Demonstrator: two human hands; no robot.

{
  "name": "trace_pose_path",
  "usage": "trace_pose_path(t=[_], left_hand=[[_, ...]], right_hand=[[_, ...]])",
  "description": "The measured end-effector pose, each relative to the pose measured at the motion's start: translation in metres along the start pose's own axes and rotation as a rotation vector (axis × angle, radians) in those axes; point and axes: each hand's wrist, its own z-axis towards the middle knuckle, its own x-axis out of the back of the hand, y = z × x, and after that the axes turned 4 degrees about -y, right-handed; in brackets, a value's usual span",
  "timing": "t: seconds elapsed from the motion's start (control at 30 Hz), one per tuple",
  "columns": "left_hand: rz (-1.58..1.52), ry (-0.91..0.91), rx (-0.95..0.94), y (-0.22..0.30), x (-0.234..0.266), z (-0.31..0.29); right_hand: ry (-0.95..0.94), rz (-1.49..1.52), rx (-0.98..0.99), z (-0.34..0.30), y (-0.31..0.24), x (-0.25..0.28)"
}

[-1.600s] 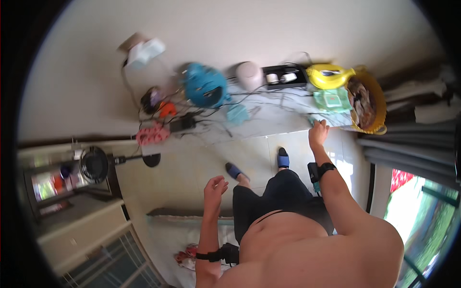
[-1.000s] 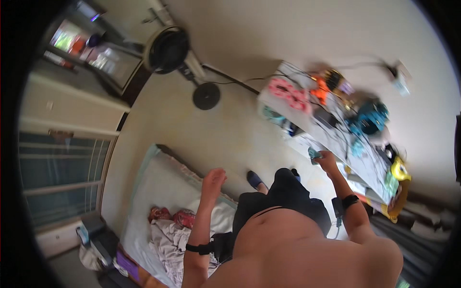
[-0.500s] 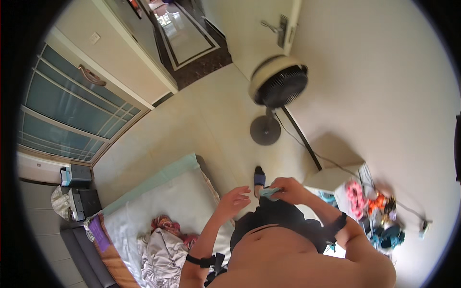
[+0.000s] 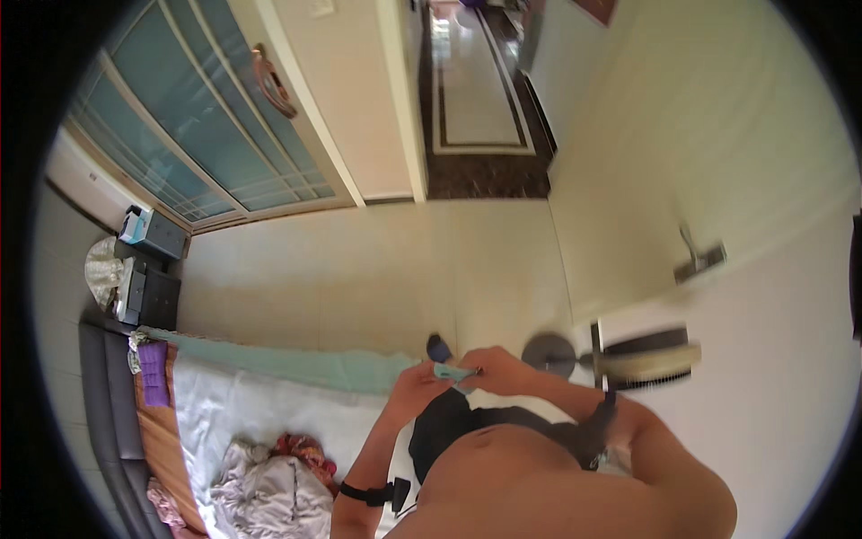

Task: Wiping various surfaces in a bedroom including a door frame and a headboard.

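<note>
In front of my waist, both hands meet at a small, thin, pale blue-green piece [image 4: 449, 371] that looks like folded cloth; its exact kind is unclear. My left hand [image 4: 417, 388] pinches one end between thumb and fingers. My right hand [image 4: 499, 370] is closed on the other end, its fingertips partly hidden. Dark bands circle both arms. Below the hands are my dark shorts [image 4: 440, 418], and a dark slipper [image 4: 438, 348] shows on my foot just beyond them.
To the left stands a bed [image 4: 359, 409] with a crumpled grey blanket [image 4: 269, 494]. A standing fan [image 4: 646, 357] is at the right by an open door [image 4: 700, 135]. Ahead, a doorway leads to a hallway [image 4: 480, 99]; a sliding glass door [image 4: 197, 108] and dark cabinets [image 4: 162, 296] lie far left.
My view has swung to the left, so the fan now sits further right and lower. My left hand, open and apart before, has come to grip the blue-green piece held in the right.
</note>
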Motion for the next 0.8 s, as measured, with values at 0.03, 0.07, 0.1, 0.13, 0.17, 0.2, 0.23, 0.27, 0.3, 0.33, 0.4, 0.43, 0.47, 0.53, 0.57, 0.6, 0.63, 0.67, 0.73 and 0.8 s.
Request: trace_pose_path(t=[0.03, 0.07, 0.1, 0.13, 0.17, 0.2, 0.23, 0.27, 0.3, 0.33, 0.4, 0.43, 0.47, 0.53, 0.57, 0.6, 0.63, 0.67, 0.73, 0.8], left_hand=[[-0.021, 0.021, -0.017, 0.015, 0.013, 0.019], [-0.002, 0.030, -0.038, 0.031, 0.028, 0.040], [0.024, 0.038, -0.056, 0.045, 0.045, 0.057], [-0.032, 0.026, -0.034, 0.054, 0.060, 0.068], [-0.044, 0.042, -0.044, 0.065, 0.073, 0.083], [-0.052, 0.080, -0.084, 0.077, 0.085, 0.094], [-0.060, 0.119, -0.123, 0.088, 0.096, 0.104], [-0.068, 0.129, -0.120, 0.095, 0.108, 0.110], [0.042, 0.149, -0.106, 0.101, 0.123, 0.121], [0.152, 0.170, -0.091, 0.108, 0.136, 0.130], [0.145, 0.209, -0.122, 0.122, 0.156, 0.146], [0.145, 0.237, -0.152, 0.127, 0.165, 0.154], [0.137, 0.249, -0.151, 0.129, 0.175, 0.162], [0.205, 0.304, -0.134, 0.134, 0.194, 0.180], [0.202, 0.304, -0.134, 0.136, 0.198, 0.188], [0.049, 0.418, -0.145, 0.149, 0.198, 0.198], [-0.108, 0.535, -0.156, 0.159, 0.199, 0.206], [-0.109, 0.525, -0.157, 0.164, 0.207, 0.216], [-0.210, 0.774, -0.045, 0.171, 0.224, 0.231], [-0.336, 0.830, -0.113, 0.176, 0.233, 0.250]], right_hand=[[-0.021, -0.011, -0.035, 0.020, -0.004, 0.012], [0.002, -0.085, 0.029, 0.048, -0.007, 0.029], [-0.018, -0.099, 0.035, 0.070, -0.014, 0.043], [-0.020, -0.070, 0.015, 0.091, -0.024, 0.057], [-0.022, -0.039, -0.005, 0.112, -0.030, 0.070], [-0.019, -0.059, 0.012, 0.132, -0.035, 0.082], [-0.031, -0.060, 0.009, 0.150, -0.041, 0.092], [-0.050, -0.059, -0.013, 0.167, -0.048, 0.102], [-0.066, -0.062, -0.031, 0.186, -0.053, 0.114], [-0.078, -0.066, -0.029, 0.205, -0.054, 0.122], [-0.111, -0.045, 0.044, 0.240, -0.051, 0.136], [-0.124, -0.047, 0.044, 0.258, -0.049, 0.145], [-0.168, -0.095, 0.061, 0.276, -0.047, 0.154], [-0.251, -0.158, 0.120, 0.312, -0.043, 0.175], [-0.252, -0.159, 0.118, 0.331, -0.039, 0.184], [-0.272, -0.163, 0.134, 0.351, -0.032, 0.195], [-0.297, -0.169, 0.151, 0.370, -0.029, 0.207], [-0.304, -0.168, 0.142, 0.389, -0.025, 0.221], [-0.285, -0.205, 0.153, 0.423, -0.016, 0.260], [-0.204, -0.248, 0.222, 0.456, 0.000, 0.307]])
